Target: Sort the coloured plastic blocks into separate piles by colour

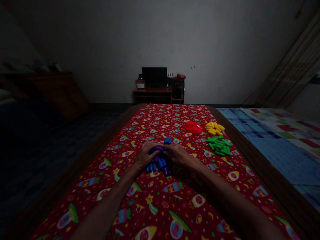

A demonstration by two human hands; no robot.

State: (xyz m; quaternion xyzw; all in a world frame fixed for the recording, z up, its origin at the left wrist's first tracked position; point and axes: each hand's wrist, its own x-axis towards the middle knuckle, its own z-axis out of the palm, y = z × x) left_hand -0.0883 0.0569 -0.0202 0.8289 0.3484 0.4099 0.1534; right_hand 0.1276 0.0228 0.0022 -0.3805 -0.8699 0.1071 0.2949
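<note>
Both my hands rest on a heap of blue and purple plastic pieces [160,164] in the middle of a red patterned cloth [155,203]. My left hand [145,154] curls over the left side of the heap, fingers bent around pieces. My right hand [178,154] covers the right side, fingers bent toward the left hand. A purple piece [159,148] lies between the fingertips of both hands. One blue piece [167,140] sits just beyond my fingers. The pieces under my palms are hidden.
Farther right on the cloth lie a red pile [193,127], a yellow pile [214,128] and a green pile [219,145]. A checked blue bedsheet [275,140] lies right of the wooden edge. A low desk with a dark monitor [154,76] stands against the far wall.
</note>
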